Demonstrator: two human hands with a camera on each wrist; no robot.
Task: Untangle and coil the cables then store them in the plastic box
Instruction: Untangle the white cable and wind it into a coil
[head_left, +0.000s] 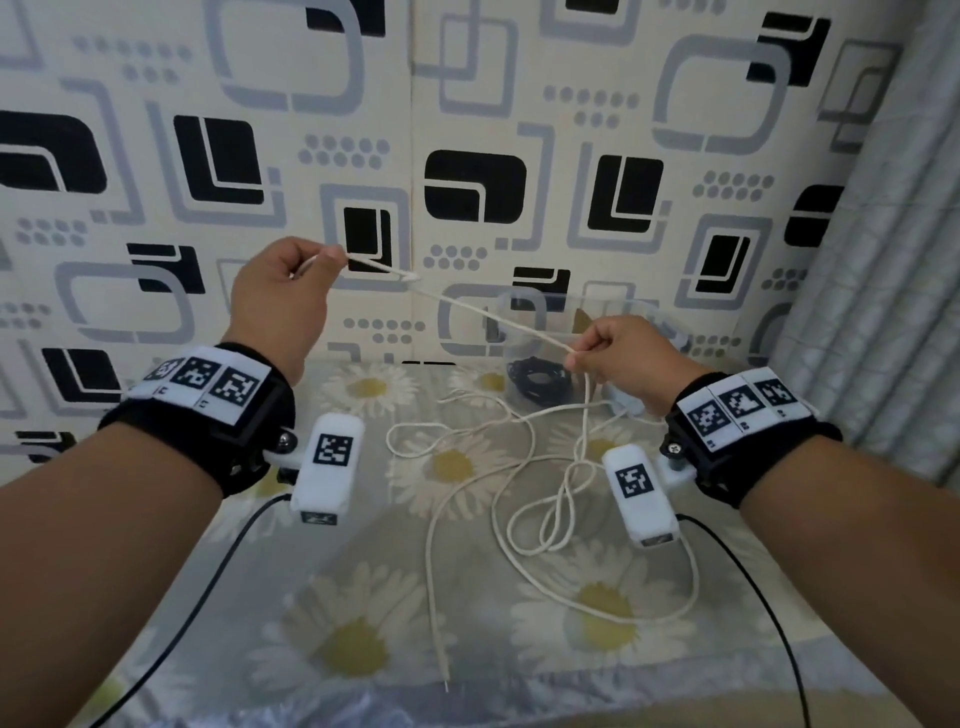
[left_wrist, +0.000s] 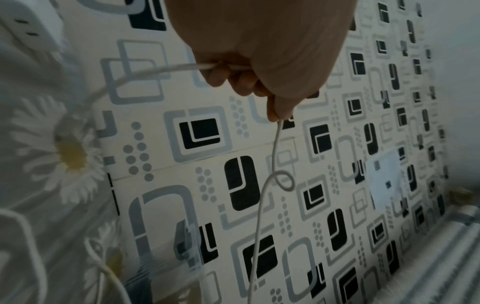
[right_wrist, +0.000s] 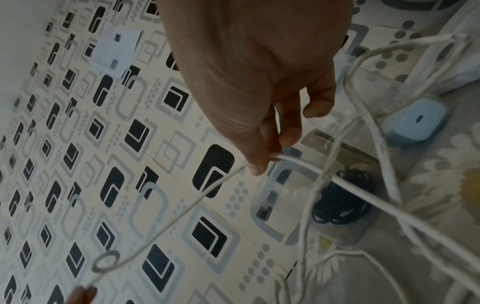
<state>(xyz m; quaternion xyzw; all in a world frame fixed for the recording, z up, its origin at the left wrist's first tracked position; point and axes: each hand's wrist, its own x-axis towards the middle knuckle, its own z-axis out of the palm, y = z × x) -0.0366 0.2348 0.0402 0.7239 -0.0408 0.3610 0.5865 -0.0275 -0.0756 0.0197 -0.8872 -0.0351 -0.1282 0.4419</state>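
A white cable (head_left: 488, 312) is stretched in the air between both hands, with a small loop (head_left: 413, 278) near the left one. My left hand (head_left: 327, 257) pinches one end of the stretch, raised at left. My right hand (head_left: 576, 356) pinches it lower, in front of the clear plastic box (head_left: 524, 312). A coiled black cable (head_left: 540, 379) lies inside that box. The rest of the white cable (head_left: 540, 499) lies in loose tangled loops on the daisy-print cloth. The right wrist view shows the pinch (right_wrist: 267, 162), the loop (right_wrist: 105, 262) and the box (right_wrist: 262, 207).
A pale blue adapter (right_wrist: 415, 121) lies on the cloth right of the box. A white power strip (left_wrist: 26, 26) lies nearby. The patterned wall (head_left: 467, 156) stands directly behind the box, a curtain (head_left: 883, 260) at right. Black camera leads (head_left: 208, 597) trail off the front edge.
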